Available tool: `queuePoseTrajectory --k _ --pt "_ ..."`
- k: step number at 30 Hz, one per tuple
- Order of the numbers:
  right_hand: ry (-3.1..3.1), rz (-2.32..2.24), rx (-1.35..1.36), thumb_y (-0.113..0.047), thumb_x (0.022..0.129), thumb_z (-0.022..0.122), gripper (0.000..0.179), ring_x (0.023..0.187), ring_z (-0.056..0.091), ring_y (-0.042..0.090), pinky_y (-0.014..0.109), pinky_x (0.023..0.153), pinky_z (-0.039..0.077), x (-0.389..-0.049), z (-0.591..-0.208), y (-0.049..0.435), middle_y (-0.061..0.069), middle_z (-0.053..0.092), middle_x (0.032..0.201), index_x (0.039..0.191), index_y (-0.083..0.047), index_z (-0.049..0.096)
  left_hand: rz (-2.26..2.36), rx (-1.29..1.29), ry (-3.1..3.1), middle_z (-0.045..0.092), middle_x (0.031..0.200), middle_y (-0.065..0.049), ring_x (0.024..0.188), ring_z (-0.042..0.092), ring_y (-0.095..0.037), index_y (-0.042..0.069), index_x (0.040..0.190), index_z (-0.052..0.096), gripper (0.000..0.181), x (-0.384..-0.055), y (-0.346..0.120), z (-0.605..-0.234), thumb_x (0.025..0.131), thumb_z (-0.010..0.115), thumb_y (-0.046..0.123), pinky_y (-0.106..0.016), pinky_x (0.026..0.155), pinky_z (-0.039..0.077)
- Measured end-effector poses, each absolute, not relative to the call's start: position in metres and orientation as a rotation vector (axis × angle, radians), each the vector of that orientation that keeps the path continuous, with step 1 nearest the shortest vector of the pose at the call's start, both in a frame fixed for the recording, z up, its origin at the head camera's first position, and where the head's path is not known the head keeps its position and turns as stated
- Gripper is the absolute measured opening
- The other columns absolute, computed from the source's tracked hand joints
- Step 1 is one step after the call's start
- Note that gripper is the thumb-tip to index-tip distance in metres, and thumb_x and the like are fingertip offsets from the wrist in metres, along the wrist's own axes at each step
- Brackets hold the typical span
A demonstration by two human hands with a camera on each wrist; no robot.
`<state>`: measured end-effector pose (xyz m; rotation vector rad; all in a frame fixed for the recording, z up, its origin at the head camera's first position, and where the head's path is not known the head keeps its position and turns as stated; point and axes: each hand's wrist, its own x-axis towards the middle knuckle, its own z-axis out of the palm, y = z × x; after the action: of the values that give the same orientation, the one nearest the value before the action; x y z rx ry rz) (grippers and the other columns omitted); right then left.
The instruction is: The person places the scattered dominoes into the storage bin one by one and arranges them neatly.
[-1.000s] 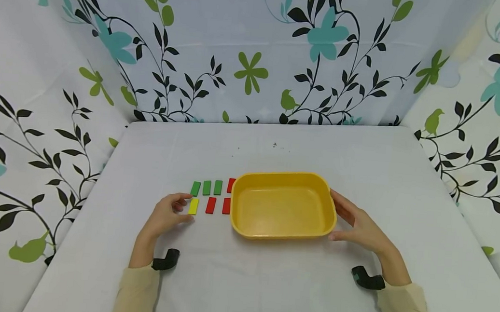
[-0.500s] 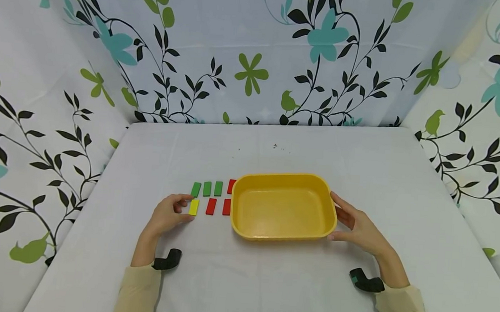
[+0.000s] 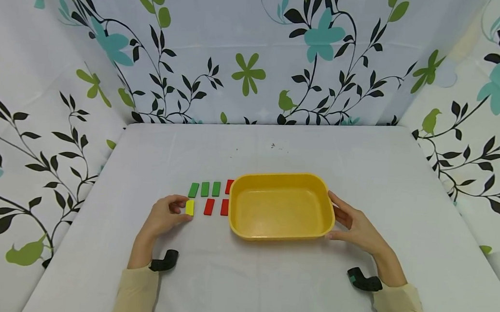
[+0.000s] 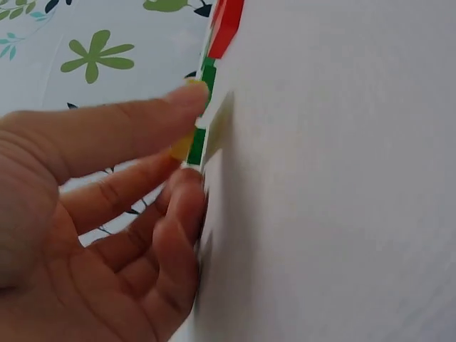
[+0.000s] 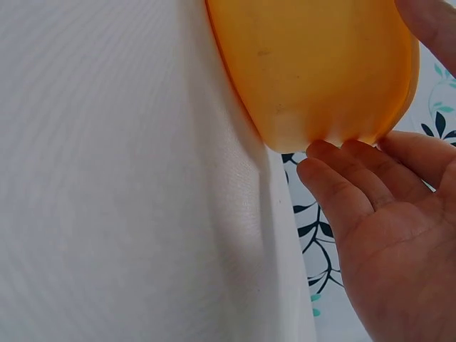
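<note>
My left hand [image 3: 166,214] pinches a small flat yellow block [image 3: 190,207] between thumb and forefinger, at the left end of the near row. In the left wrist view the thumb hides much of the yellow block [image 4: 182,148], and the other fingers curl below it. Beside it lie two red blocks [image 3: 209,207], with several green blocks [image 3: 205,189] in the row behind. My right hand [image 3: 360,229] holds the right end of a yellow tray [image 3: 280,238], thumb at the near corner and fingers along the end wall. The right wrist view shows fingertips against the tray [image 5: 320,85].
Another red block [image 3: 228,187] sits at the tray's far left corner, partly hidden by the rim. White cloth covers the table [image 3: 258,282]. A leaf-patterned curtain [image 3: 249,40] stands behind and along both sides.
The yellow block has shifted slightly left with my left hand, away from the red block. My right hand stays at the tray's end. The whole head view has drifted a little.
</note>
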<state>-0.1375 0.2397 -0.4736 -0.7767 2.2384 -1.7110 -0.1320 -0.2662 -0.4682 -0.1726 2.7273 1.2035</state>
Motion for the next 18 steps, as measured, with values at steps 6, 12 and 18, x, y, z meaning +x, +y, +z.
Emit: queuePoseTrajectory --k 6,12,18 --pt "2.238 -1.715 -0.784 0.002 0.08 0.076 0.095 0.131 0.045 -0.006 0.009 0.1 0.038 -0.137 -0.473 0.24 0.031 0.017 0.158 0.154 0.001 0.018 1.332 -0.15 2.684 0.06 0.111 -0.017 0.093 0.059 -0.023 -0.001 0.128 0.058 0.05 -0.13 -0.264 -0.453 0.081 0.076 0.004 -0.017 0.072 0.05" --pt "2.241 -1.715 -0.777 0.002 0.079 0.077 0.095 0.131 0.044 -0.006 0.009 0.1 0.038 -0.137 -0.473 0.241 0.03 0.018 0.158 0.154 0.0 0.019 1.471 -0.082 2.669 0.06 0.11 -0.017 0.089 0.059 -0.019 0.0 0.128 0.059 0.05 -0.132 -0.239 -0.427 0.081 0.076 0.001 -0.014 0.071 0.051" --pt "2.235 -1.709 -0.771 0.0 0.079 0.077 0.095 0.131 0.043 -0.007 0.009 0.101 0.037 -0.138 -0.473 0.241 0.028 0.018 0.159 0.155 -0.001 0.019 1.616 0.007 2.622 0.061 0.111 -0.017 0.088 0.06 -0.02 0.003 0.126 0.061 0.049 -0.137 -0.195 -0.398 0.081 0.077 0.001 -0.014 0.072 0.052"
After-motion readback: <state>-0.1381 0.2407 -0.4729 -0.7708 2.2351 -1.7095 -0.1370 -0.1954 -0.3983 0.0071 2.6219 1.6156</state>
